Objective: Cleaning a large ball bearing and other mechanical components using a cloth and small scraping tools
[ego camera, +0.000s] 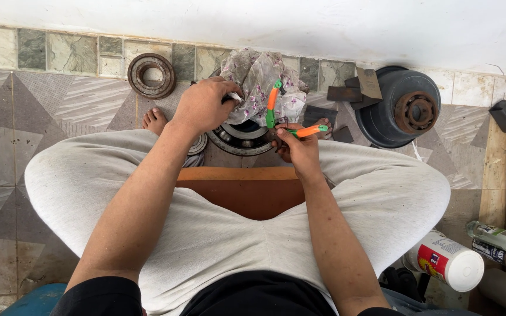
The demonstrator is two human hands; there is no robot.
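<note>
Between the person's knees, on the tiled floor point(60, 111), lies a large steel bearing point(242, 138), partly covered by a flowered rag point(259, 88). Above the bearing, the left hand point(203, 105) is closed on the rag's edge. Just right of the bearing, the right hand point(298, 146) grips orange-and-green pliers point(282, 117) by one handle, the handles spread apart. Beyond the bearing to the left, a rusty bearing ring point(151, 75) leans against the wall base. Right of the bearing sit dark metal plates point(346, 93) and a grey hub point(402, 106). Well right of the bearing and nearer the person lies a white can point(449, 260).
</note>
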